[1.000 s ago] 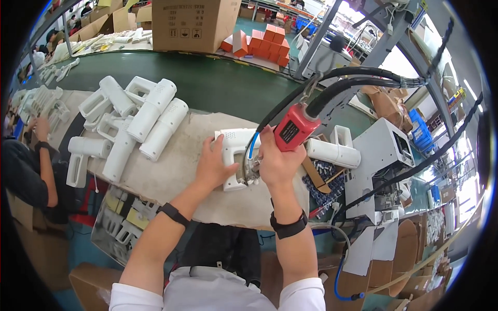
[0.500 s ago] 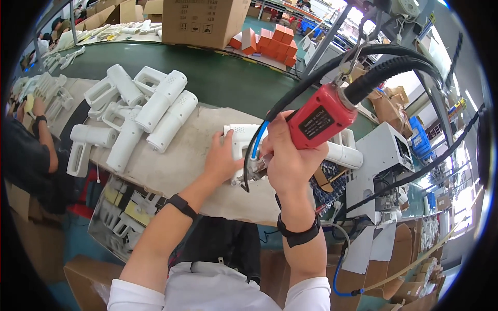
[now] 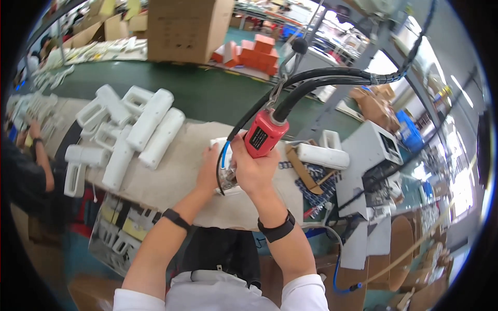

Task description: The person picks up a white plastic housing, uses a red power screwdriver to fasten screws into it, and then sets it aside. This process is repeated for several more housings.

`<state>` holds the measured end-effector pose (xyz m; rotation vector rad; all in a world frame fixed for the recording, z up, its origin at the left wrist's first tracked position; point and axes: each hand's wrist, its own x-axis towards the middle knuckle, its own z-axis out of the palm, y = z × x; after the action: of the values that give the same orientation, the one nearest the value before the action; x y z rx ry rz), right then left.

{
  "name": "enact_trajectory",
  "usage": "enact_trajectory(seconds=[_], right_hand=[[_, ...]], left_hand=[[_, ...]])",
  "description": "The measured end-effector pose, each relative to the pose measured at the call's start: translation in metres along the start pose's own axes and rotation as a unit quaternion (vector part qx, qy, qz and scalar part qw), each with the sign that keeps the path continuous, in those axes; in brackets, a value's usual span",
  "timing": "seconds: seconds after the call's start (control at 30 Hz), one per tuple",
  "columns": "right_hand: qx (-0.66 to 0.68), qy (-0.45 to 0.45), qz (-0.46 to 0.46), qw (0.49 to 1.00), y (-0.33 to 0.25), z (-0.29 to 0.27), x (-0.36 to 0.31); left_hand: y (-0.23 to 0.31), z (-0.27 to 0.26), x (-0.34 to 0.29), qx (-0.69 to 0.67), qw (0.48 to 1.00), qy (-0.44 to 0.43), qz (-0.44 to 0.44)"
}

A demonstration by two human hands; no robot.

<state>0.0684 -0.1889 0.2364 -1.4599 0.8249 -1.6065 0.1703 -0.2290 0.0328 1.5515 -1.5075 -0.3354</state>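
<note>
My right hand [image 3: 255,168] is wrapped around the lower end of a red electric screwdriver [image 3: 265,133], which hangs from a metal clip and thick black cables. Its tip is pointed down at a white plastic housing [image 3: 236,191] lying on the table's near side. My left hand [image 3: 208,168] grips the left side of this housing, close against my right hand. Between the hands is a blurred metallic part of the tool, with a blue-and-black tube [image 3: 225,155] beside it. Most of the housing is hidden by my hands, and where exactly the tip touches I cannot tell.
Several white handled housings [image 3: 150,122] are piled to the left. On the right lie another white housing [image 3: 324,155], a cardboard piece [image 3: 303,171], a tray of screws [image 3: 316,192] and a white machine [image 3: 371,150]. A co-worker's arm [image 3: 44,160] is at far left.
The red screwdriver has moved left and lower in the view and stands more upright. My hands are closer together over the white housing. The whole view has shifted slightly.
</note>
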Motion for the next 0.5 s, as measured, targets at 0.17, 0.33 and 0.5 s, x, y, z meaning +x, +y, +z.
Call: enact_trajectory(seconds=[0.17,0.33,0.5], right_hand=[[0.035,0.087,-0.051,0.994,-0.084,-0.066,0.023],[-0.034,0.075,-0.190,0.978,-0.100,-0.082,0.038],[-0.063,0.096,-0.172,0.978,-0.089,-0.086,0.033]], left_hand=[[-0.003,-0.061,-0.016,-0.029,0.997,-0.069,-0.005],[0.058,-0.175,-0.075,-0.222,0.913,-0.288,-0.185],[0.114,-0.080,-0.133,-0.262,0.786,-0.535,-0.164]])
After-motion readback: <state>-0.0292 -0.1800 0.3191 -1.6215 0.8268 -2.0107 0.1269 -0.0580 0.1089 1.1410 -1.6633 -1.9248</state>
